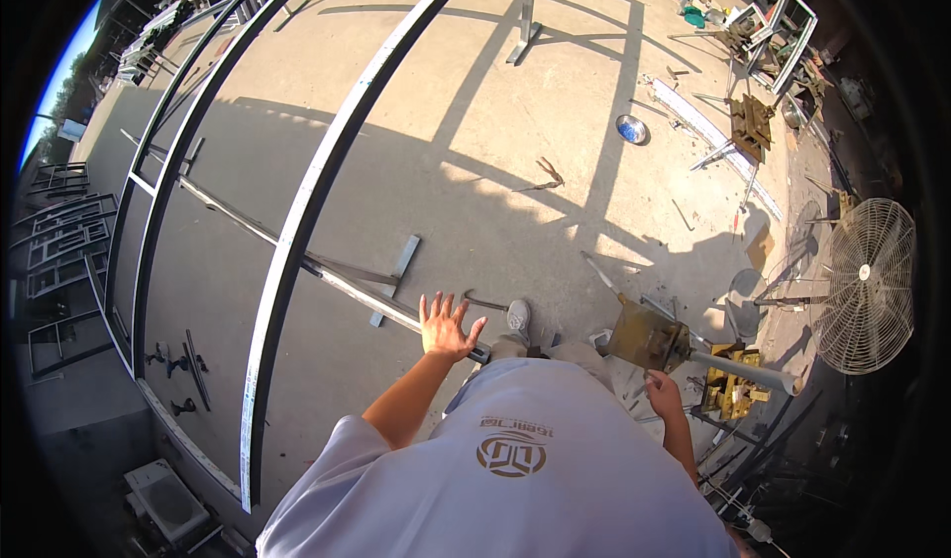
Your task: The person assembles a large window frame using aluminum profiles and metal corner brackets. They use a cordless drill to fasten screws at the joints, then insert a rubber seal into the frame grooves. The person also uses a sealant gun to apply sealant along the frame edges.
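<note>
My left hand [448,329], fingers spread, rests on or just over the near end of a long metal bar [356,289] that runs away to the upper left. Welded-looking metal frame tubing [327,157] lies across that bar. My right hand [663,392] is at the edge of a brown metal plate fixture [643,333] that has a pipe handle [750,374]; its fingers are curled, and whether they grip anything cannot be told. A yellow metal machine part [732,387] stands just to the right of this hand.
A wire fan [864,283] stands at the right. On the concrete floor lie pliers [551,173], a hammer-like tool [487,303], a bowl with blue contents [631,129] and a long white strip [706,138]. A brown metal stand [750,123] is farther off. An air-conditioner unit [169,500] sits lower left.
</note>
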Available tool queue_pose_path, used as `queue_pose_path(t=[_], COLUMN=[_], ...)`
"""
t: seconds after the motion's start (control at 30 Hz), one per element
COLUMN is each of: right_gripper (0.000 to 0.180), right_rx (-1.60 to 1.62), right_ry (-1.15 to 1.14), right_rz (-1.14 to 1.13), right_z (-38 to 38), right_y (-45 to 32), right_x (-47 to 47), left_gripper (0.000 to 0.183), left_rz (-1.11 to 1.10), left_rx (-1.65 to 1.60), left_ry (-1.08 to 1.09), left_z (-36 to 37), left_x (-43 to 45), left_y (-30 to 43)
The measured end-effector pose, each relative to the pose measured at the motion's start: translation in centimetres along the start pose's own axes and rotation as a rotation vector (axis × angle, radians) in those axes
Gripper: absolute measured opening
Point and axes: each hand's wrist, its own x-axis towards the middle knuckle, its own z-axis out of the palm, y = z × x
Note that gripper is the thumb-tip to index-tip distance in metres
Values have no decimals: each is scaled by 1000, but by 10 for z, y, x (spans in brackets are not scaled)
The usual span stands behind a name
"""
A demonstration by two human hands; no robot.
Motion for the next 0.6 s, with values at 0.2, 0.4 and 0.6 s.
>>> queue_pose_path(t=[0.2,0.4,0.6], right_gripper=[35,32,36], right_rx=[-294,-353,-272], right_ry=[-183,-311,-418], right_rz=[-122,-338,-278], right_z=[-7,-46,-102], right_y=[-7,-54,-109], right_x=[47,157,272], left_gripper=[76,67,61], left_rz=[-26,-4,-31], left_rx=[-31,-83,-145], left_ry=[15,99,51], left_z=[-6,-4,-9], left_x=[-3,-6,-4], left_y=[0,-1,0])
